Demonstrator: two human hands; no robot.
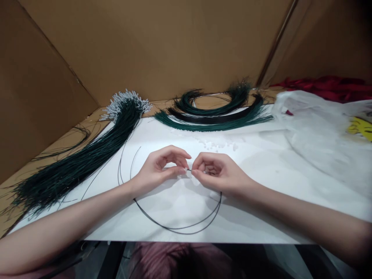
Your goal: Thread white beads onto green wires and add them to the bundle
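Observation:
My right hand (219, 170) pinches a thin dark wire (188, 170) between thumb and forefinger, near the middle of the white board (174, 209). Facing it, my left hand (167, 164) has its fingers curled, with a small white bead (186, 170) at the thumb tip, around or against the wire's end. The forefinger is slightly raised off the thumb. Long dark wires (186, 233) loop down below both hands onto the board. Several loose white beads (216, 145) lie just beyond my hands.
At left lies a thick bundle of dark green wires (95, 155) with white beaded tips (124, 101). Curved bundles of green and black wire (209, 123) rest at the back. A translucent plastic bag (316, 131) and red fabric (328, 87) are at right. Cardboard walls (151, 46) enclose the back.

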